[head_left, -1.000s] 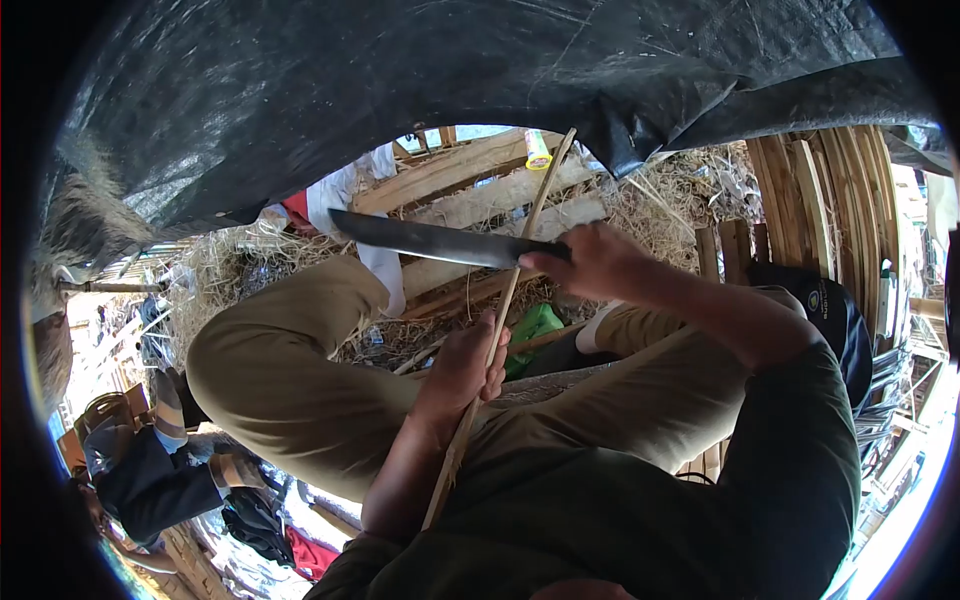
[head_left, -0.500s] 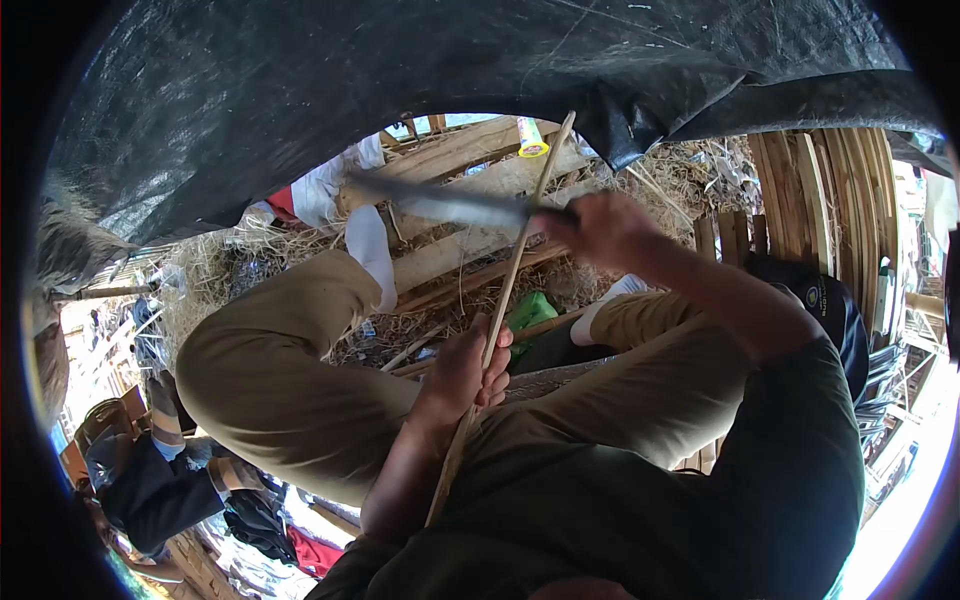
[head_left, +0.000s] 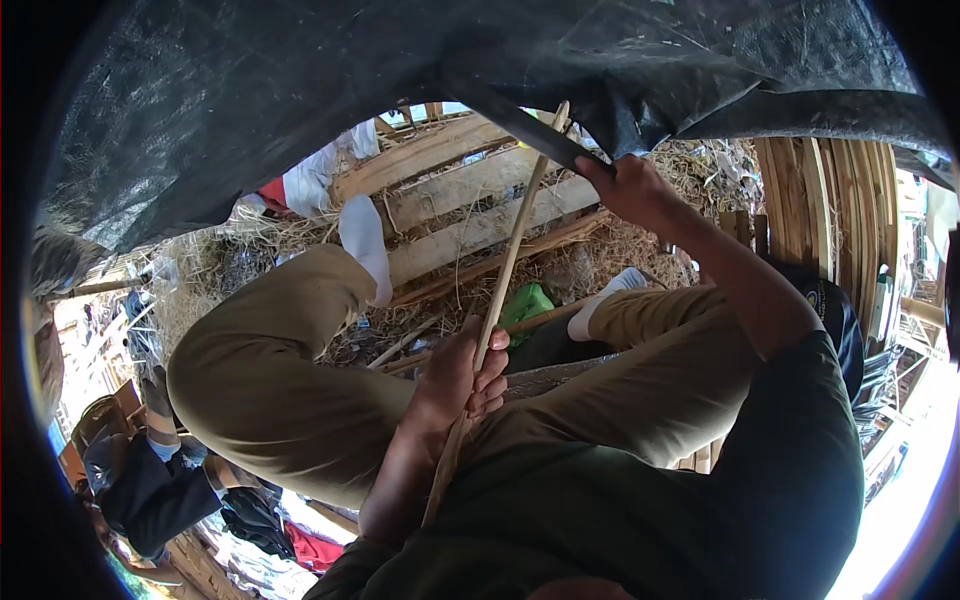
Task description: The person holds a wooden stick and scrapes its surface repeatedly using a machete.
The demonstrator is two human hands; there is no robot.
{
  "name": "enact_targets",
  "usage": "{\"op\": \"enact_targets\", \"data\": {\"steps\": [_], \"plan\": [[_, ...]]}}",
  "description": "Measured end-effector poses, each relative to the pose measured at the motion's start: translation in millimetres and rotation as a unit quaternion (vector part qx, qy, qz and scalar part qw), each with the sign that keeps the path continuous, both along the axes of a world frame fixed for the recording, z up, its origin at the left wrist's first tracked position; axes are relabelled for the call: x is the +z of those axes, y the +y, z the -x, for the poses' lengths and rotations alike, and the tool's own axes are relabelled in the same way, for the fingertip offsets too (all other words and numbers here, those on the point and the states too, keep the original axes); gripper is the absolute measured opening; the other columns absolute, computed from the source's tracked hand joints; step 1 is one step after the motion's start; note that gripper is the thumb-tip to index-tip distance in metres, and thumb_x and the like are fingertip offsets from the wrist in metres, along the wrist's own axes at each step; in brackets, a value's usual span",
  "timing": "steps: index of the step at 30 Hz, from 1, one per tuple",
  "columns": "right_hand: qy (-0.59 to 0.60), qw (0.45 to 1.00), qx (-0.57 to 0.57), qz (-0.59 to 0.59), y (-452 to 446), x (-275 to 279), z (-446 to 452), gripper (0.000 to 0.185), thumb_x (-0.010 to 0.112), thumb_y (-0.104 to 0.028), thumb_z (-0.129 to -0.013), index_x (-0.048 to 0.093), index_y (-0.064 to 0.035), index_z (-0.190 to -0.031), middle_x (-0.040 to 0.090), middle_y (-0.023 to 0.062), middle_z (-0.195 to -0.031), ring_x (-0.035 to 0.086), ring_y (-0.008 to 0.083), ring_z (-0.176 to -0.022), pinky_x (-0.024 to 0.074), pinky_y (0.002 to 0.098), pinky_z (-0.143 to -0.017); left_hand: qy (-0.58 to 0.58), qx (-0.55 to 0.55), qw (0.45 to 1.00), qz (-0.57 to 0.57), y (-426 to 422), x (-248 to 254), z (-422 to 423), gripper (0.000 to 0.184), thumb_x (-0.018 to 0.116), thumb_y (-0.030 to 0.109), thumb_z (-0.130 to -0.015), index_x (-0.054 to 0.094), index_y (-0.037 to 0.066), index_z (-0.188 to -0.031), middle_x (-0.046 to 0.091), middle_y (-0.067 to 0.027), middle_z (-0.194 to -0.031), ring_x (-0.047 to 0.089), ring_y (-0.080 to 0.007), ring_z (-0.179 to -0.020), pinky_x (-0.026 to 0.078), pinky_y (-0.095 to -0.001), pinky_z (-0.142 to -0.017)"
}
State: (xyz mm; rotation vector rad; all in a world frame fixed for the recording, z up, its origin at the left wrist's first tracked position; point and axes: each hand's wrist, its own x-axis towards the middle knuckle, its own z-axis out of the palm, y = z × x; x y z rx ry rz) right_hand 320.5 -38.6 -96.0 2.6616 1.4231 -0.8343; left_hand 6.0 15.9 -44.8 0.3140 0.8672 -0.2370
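My left hand (head_left: 464,376) is wrapped round a long, thin wooden stick (head_left: 514,240), which slants from my torso up toward the black sheet. The fingers of my right hand (head_left: 632,190) are closed round the handle of a large dark knife (head_left: 530,128). Its blade points up and left and crosses the stick near the stick's upper end; whether they touch, I cannot tell. The blade's tip is hard to make out against the dark sheet.
A black plastic sheet (head_left: 300,80) hangs across the top. Pale planks (head_left: 450,190) lie on straw beyond my crossed legs, near a green plastic bag (head_left: 526,306). Upright boards (head_left: 830,200) stand at right. Another person's legs (head_left: 160,495) show at lower left.
My right hand has moved up and slightly right with the knife, whose blade now tilts more steeply near the stick's top end. My left hand has stayed almost in place on the stick.
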Motion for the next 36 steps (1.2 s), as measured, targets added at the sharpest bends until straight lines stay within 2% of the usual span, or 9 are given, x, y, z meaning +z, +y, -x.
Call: {"op": "enact_targets", "data": {"steps": [7, 13, 16, 21, 27, 29, 31, 33, 36], "plan": [[0.154, 0.976, 0.131, 0.082, 4.9, 41.0, 65.1, 0.067, 0.04, -0.054, -0.104, 0.065, 0.0067, -0.095, 0.067, 0.0202, -0.07, 0.072, 0.0324, -0.062, 0.0563, 0.0456, -0.049, -0.007, 0.002, 1.0, 0.013, -4.0, -7.5, -1.8, 0.04, 0.032, 0.048, -0.107, 0.046, 0.016, -0.089, 0.031, 0.0071, -0.052, 0.027, -0.0053, -0.038, 0.025, -0.0228, -0.041], [0.004, 0.999, -0.036, 0.011, 4.6, 8.6, 13.1, 0.062, 0.044, -0.056, -0.102, 0.067, 0.0011, -0.094, 0.069, 0.0248, -0.078, 0.071, 0.0338, -0.063, 0.0585, 0.0471, -0.057, -0.004, -0.007, 1.0, 0.019, -0.4, -4.5, -7.6, 0.033, 0.034, 0.043, -0.107, 0.047, 0.018, -0.09, 0.031, 0.0073, -0.05, 0.028, -0.0053, -0.035, 0.026, -0.0216, -0.036], [0.163, 0.982, 0.098, 0.0, -17.6, 12.1, 74.8, 0.065, 0.047, -0.058, -0.1, 0.069, 0.0021, -0.087, 0.067, 0.029, -0.076, 0.072, 0.0337, -0.063, 0.0574, 0.0453, -0.056, 0.003, -0.005, 1.0, 0.028, -2.6, -10.6, -9.6, 0.031, 0.033, 0.039, -0.107, 0.047, 0.017, -0.089, 0.032, 0.0069, -0.05, 0.028, -0.0065, -0.034, 0.026, -0.0227, -0.034], [0.056, 0.997, 0.044, 0.018, -2.2, 2.4, 22.6, 0.069, 0.045, -0.059, -0.101, 0.068, 0.0051, -0.087, 0.066, 0.0283, -0.073, 0.073, 0.0317, -0.07, 0.0573, 0.0428, -0.058, 0.0, 0.001, 1.0, 0.004, 1.4, -7.8, -9.2, 0.034, 0.031, 0.038, -0.107, 0.048, 0.014, -0.09, 0.033, 0.0063, -0.052, 0.028, -0.0056, -0.037, 0.026, -0.0233, -0.039], [0.175, 0.983, 0.045, 0.037, -22.1, 18.5, 85.7, 0.056, 0.055, -0.054, -0.099, 0.071, -0.0022, -0.086, 0.058, 0.0108, -0.052, 0.061, 0.0235, -0.046, 0.0471, 0.0408, -0.043, -0.007, 0.022, 0.999, 0.022, -5.2, -20.0, -4.7, 0.031, 0.032, 0.035, -0.106, 0.049, 0.013, -0.092, 0.034, 0.0059, -0.053, 0.03, -0.006, -0.038, 0.027, -0.0243, -0.038], [0.253, 0.964, 0.075, -0.012, -24.6, 39.5, 94.6, 0.06, 0.055, -0.057, -0.098, 0.069, -0.0003, -0.083, 0.058, 0.0106, -0.052, 0.061, 0.0232, -0.047, 0.0476, 0.0407, -0.044, -0.002, 0.011, 1.0, 0.009, -6.6, -19.8, -3.6, 0.03, 0.033, 0.033, -0.106, 0.049, 0.013, -0.092, 0.034, 0.0058, -0.054, 0.03, -0.0063, -0.037, 0.027, -0.0247, -0.037], [0.151, 0.979, 0.139, 0.0, -21.5, 48.8, 75.6, 0.065, 0.05, -0.058, -0.099, 0.066, 0.0044, -0.096, 0.063, 0.0161, -0.069, 0.067, 0.0297, -0.062, 0.0537, 0.0428, -0.053, -0.002, 0.007, 0.999, -0.032, -6.7, -15.2, -9.8, 0.028, 0.034, 0.032, -0.105, 0.049, 0.012, -0.092, 0.034, 0.0056, -0.053, 0.03, -0.0065, -0.037, 0.027, -0.0249, -0.036], [0.18, 0.978, -0.04, 0.096, -1.8, 46.4, 52.4, 0.069, 0.049, -0.058, -0.099, 0.063, 0.0094, -0.103, 0.067, 0.0229, -0.086, 0.071, 0.0355, -0.073, 0.058, 0.0419, -0.06, -0.008, 0.012, 0.999, -0.042, -6.0, -15.8, -7.8, 0.025, 0.037, 0.031, -0.105, 0.049, 0.014, -0.093, 0.034, 0.007, -0.053, 0.03, -0.005, -0.037, 0.026, -0.0219, -0.035], [0.074, 0.997, -0.003, 0.006, -17.7, 38.2, 61.6, 0.069, 0.049, -0.059, -0.099, 0.064, 0.0091, -0.097, 0.068, 0.0226, -0.079, 0.071, 0.0369, -0.074, 0.0583, 0.0437, -0.063, -0.018, 0.018, 0.999, -0.046, -7.5, -18.0, -5.3, 0.024, 0.037, 0.03, -0.104, 0.05, 0.012, -0.094, 0.035, 0.0055, -0.053, 0.031, -0.0062, -0.037, 0.026, -0.0234, -0.036]]}}
